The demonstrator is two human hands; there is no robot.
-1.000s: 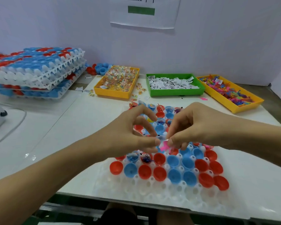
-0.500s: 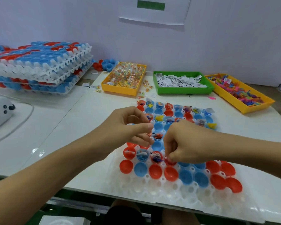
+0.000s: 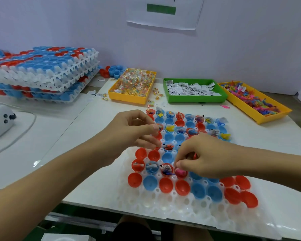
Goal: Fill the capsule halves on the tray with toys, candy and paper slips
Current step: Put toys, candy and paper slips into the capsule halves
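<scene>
Pink toy (image 3: 179, 171) under right hand (image 3: 204, 158)

A white device (image 3: 0, 119), perhaps corded, sits beneath a wall notice (image 3: 165, 11).

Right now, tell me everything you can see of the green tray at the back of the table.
The green tray is a shallow rectangular bin with low walls, plastic by its look, lying flat at the back of the white table. It sits between two yellow trays: the candy tray and the toy tray. It holds a loose heap of small white paper slips with black print. Neither hand touches it.
</scene>
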